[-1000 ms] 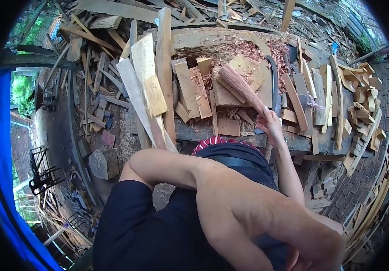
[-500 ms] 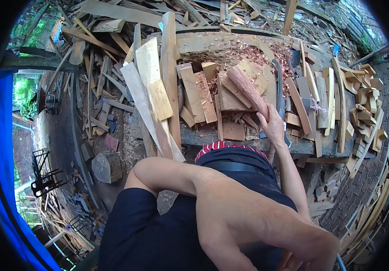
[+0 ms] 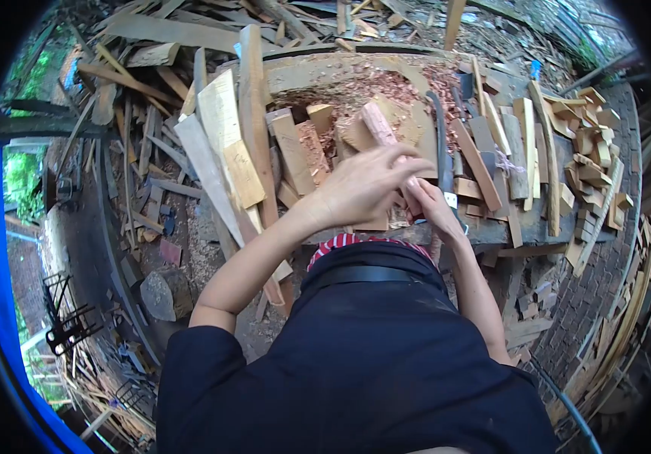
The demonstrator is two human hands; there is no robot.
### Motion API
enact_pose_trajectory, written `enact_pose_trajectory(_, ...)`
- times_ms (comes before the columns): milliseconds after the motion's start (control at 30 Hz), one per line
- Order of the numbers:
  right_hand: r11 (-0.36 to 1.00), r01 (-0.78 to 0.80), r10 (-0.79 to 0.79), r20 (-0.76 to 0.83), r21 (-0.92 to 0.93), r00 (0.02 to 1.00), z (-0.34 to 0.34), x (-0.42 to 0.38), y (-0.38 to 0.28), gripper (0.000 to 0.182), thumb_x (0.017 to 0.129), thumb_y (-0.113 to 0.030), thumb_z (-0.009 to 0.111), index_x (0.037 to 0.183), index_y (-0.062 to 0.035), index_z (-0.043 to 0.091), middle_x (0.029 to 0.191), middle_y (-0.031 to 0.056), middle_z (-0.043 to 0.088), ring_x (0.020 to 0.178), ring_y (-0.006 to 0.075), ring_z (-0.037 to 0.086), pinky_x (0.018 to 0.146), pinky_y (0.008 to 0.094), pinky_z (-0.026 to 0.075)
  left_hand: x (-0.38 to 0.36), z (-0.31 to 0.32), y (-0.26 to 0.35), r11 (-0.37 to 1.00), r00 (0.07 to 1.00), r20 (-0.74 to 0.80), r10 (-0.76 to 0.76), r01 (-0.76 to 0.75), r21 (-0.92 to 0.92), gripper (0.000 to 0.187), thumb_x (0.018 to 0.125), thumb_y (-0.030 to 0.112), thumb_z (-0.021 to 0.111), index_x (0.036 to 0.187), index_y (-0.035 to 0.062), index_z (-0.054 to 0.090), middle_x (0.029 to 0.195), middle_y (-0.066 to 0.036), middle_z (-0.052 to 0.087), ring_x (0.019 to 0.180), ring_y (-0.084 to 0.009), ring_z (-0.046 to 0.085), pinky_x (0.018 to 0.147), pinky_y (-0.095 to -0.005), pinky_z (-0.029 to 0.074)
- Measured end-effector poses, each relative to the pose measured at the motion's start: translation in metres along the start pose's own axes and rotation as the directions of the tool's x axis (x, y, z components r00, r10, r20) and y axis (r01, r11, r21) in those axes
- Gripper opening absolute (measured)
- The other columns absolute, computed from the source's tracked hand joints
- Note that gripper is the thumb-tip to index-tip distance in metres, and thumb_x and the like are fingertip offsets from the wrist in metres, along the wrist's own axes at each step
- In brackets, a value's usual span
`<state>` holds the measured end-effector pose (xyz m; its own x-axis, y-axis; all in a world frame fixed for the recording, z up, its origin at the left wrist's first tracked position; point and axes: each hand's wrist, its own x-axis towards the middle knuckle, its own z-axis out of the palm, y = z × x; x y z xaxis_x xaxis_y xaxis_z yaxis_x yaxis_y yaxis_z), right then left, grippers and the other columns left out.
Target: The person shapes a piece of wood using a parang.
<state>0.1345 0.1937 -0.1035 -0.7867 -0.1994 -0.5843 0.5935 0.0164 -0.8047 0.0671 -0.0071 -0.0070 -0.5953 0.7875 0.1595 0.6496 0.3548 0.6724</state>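
My right hand [image 3: 430, 206] is closed round the lower end of a reddish, rounded length of wood [image 3: 378, 123]. The wood's upper end points up and left over a light wooden block [image 3: 405, 121]. Reaching in from the left, my left hand [image 3: 367, 181] is over the wood's lower part, beside my right hand. Its fingers are slightly blurred, curved and apart, and whether they touch the wood is hard to make out. Just right of my hands lies a long dark tool [image 3: 440, 140] with a white patch near its lower end.
Long planks [image 3: 254, 113] lean left of my hands. Boards and sticks [image 3: 517, 140] lie to the right, beside a pile of small blocks [image 3: 590, 174]. Reddish shavings [image 3: 386, 78] cover the bench's back. A log section [image 3: 165, 295] stands on the ground at the left.
My left hand has come up from the lower right, across my body, to the reddish wood. My right hand still grips it. The view has shifted, so the bench appears further left.
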Motion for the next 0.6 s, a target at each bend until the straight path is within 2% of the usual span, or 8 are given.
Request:
enact_pose_trajectory(67,0.998,0.014,-0.013,0.029,-0.059,1.000,-0.006,-0.005,0.002,0.040,0.100,-0.037,0.038,0.109,-0.0026,0.057,0.079,0.0065,0.060,0.065,0.0133,0.059,0.058,0.0246,0.047,0.000,0.038,-0.041,0.981,0.989,-0.088,0.121,-0.106,0.161,0.060,0.069,0.004,0.064,0.125,0.0157,0.049,0.123,-0.011,0.051,0.114,-0.0321,0.052,0.102,-0.0423,0.040)
enact_pose_trajectory(133,0.941,-0.051,0.007,0.130,0.336,0.992,0.002,-0.020,-0.021,0.049,0.100,-0.042,0.034,0.114,-0.0013,0.056,0.078,0.0087,0.063,0.061,0.0150,0.060,0.057,0.0247,0.048,0.004,0.057,-0.060,0.954,0.979,-0.089,0.183,-0.155,0.256,0.054,0.066,0.005,0.068,0.117,0.0135,0.053,0.118,-0.010,0.053,0.114,-0.0310,0.052,0.109,-0.0472,0.031)
enact_pose_trajectory(200,0.975,0.083,-0.103,0.089,0.207,0.991,0.010,-0.031,-0.040,0.058,0.101,-0.047,0.029,0.113,0.0010,0.058,0.076,0.0068,0.062,0.059,0.0126,0.059,0.057,0.0256,0.050,0.017,0.059,-0.071,0.989,0.977,-0.163,0.137,-0.126,0.077,0.042,0.065,0.004,0.069,0.104,0.0106,0.056,0.106,-0.008,0.056,0.114,-0.0293,0.051,0.109,-0.0535,0.027)
enact_pose_trajectory(267,0.938,0.217,-0.209,-0.058,0.271,0.976,0.005,-0.030,-0.037,0.058,0.101,-0.046,0.028,0.117,0.0005,0.058,0.076,0.0062,0.062,0.061,0.0117,0.059,0.060,0.0257,0.050,0.027,0.047,-0.067,0.983,0.951,-0.306,-0.041,-0.016,-0.184,0.024,0.069,0.005,0.070,0.089,0.0067,0.058,0.089,-0.008,0.059,0.100,-0.0250,0.057,0.097,-0.0438,0.040)
enact_pose_trajectory(333,0.842,0.293,-0.215,-0.217,0.453,0.952,-0.006,-0.030,-0.035,0.049,0.102,-0.039,0.031,0.115,0.0002,0.058,0.074,0.0045,0.060,0.063,0.0096,0.059,0.061,0.0253,0.050,0.035,0.023,-0.065,0.636,0.839,-0.192,-0.509,0.217,-0.740,0.018,0.077,0.006,0.070,0.089,0.0066,0.056,0.095,-0.006,0.060,0.097,-0.0184,0.058,0.090,-0.0343,0.045)
enact_pose_trajectory(400,0.866,0.321,-0.123,-0.461,0.383,0.879,-0.016,-0.022,-0.020,0.038,0.101,-0.032,0.038,0.112,-0.0014,0.058,0.073,0.0028,0.060,0.061,0.0079,0.058,0.058,0.0234,0.049,0.038,0.008,-0.089,0.494,0.765,-0.299,-0.570,0.028,-0.869,0.022,0.079,0.005,0.071,0.094,0.0068,0.055,0.096,-0.005,0.059,0.095,-0.0153,0.058,0.087,-0.0314,0.046)
enact_pose_trajectory(467,0.895,0.288,-0.091,-0.491,0.342,0.866,-0.032,-0.010,0.010,0.034,0.101,-0.030,0.041,0.111,-0.0026,0.059,0.073,0.0022,0.060,0.059,0.0071,0.057,0.056,0.0226,0.049,0.042,0.002,-0.090,0.367,0.732,-0.345,-0.588,-0.138,-0.920,0.023,0.079,0.005,0.072,0.095,0.0063,0.055,0.090,-0.004,0.061,0.083,-0.0125,0.059,0.081,-0.0299,0.046)
enact_pose_trajectory(600,0.945,0.149,0.023,-0.515,0.290,0.857,-0.044,0.002,0.051,0.025,0.099,-0.025,0.047,0.108,-0.0052,0.059,0.072,0.0009,0.060,0.055,0.0061,0.055,0.052,0.0219,0.049,0.038,0.006,-0.098,0.444,0.654,-0.390,-0.648,-0.091,-0.891,0.027,0.078,0.005,0.075,0.096,0.0075,0.054,0.089,-0.003,0.060,0.079,-0.0122,0.058,0.074,-0.0282,0.048)
